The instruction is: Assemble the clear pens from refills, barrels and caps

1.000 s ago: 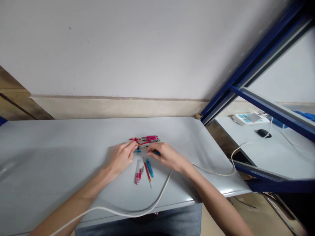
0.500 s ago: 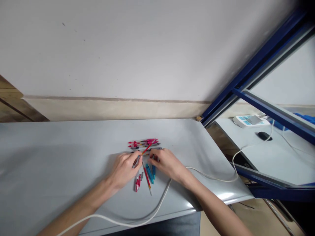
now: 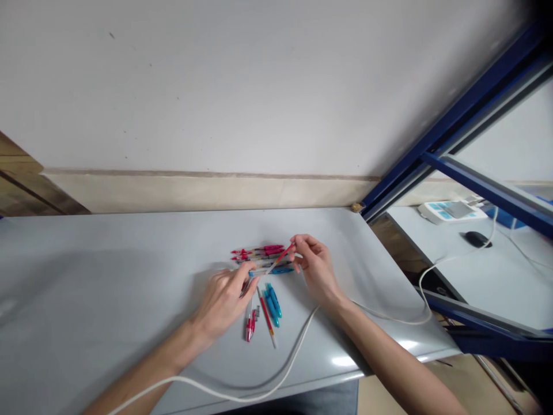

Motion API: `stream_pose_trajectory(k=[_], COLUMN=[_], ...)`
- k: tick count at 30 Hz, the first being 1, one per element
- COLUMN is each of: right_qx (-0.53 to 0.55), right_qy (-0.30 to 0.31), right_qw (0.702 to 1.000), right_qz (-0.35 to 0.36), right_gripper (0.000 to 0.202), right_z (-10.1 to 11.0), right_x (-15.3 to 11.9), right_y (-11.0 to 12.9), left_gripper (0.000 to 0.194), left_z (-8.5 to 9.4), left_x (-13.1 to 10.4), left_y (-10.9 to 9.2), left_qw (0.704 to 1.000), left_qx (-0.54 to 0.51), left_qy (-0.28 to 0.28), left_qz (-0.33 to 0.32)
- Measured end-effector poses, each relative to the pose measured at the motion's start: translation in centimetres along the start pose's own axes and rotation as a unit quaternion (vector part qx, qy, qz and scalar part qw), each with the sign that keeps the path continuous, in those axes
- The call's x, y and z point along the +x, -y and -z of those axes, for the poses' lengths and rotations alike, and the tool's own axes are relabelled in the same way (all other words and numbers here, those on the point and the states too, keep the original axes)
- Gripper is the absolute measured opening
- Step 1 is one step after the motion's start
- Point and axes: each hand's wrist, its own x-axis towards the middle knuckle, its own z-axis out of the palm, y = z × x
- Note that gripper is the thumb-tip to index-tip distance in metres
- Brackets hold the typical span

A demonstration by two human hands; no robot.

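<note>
My right hand (image 3: 314,266) pinches the upper end of a slim red pen refill (image 3: 283,254), which slants down to the left. The refill's pale lower end reaches the fingertips of my left hand (image 3: 225,297). That hand is closed around a clear, greyish pen barrel (image 3: 245,286), mostly hidden by the fingers. Behind both hands lies a row of pens: pink ones (image 3: 259,251) at the back, and a blue pen (image 3: 283,270) nearest. In front lie blue pen parts (image 3: 272,304), another red refill (image 3: 266,316) and a pink-and-clear pen part (image 3: 250,326).
A white cable (image 3: 298,350) runs across the front of the grey table (image 3: 129,276). A wall (image 3: 216,104) stands behind it. To the right, past a blue frame (image 3: 401,155), are a black mouse (image 3: 477,239) and a white device (image 3: 451,212) on another table.
My right hand has moved up and right from the blue parts and now grips the refill's upper end. A blue pen now shows in the row. The view has shifted slightly.
</note>
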Motion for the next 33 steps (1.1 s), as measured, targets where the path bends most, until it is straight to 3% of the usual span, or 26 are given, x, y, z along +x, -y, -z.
stream_pose_trajectory(k=[3,7,13,17,24,33], right_qx=[-0.052,-0.151,-0.241,-0.323,-0.522,-0.562], right_qy=[-0.003,0.098,0.202,0.204,0.185,0.229], right_qw=[0.999,0.984,0.949,0.923,0.825,0.772], right_qz=[0.01,0.006,0.0,0.033,0.112,0.191], right_gripper=[0.033,0.04,0.044,0.04,0.034,0.019], right_z=[0.3,-0.5,-1.8,-2.0,-2.3,-0.1], right_x=[0.1,-0.6,-1.9,-2.2,-2.7,-0.9], right_y=[0.0,-0.3,-1.0,-1.4,-1.6,-0.1], left_gripper=[0.009,0.005,0.009,0.013,0.016,0.022], left_z=[0.2,0.3,0.3,0.3,0.2,0.4], left_x=[0.1,0.5,0.5,0.4,0.4,0.5], left_y=[0.2,0.1,-0.1,-0.2,-0.5,-0.6], left_qw=[0.999,0.99,0.982,0.98,0.977,0.98], left_qx=[0.012,0.025,0.03,0.028,0.044,0.051], left_qy=[0.018,0.082,0.131,0.139,0.164,0.155], left_qz=[0.048,0.11,0.133,0.139,0.131,0.118])
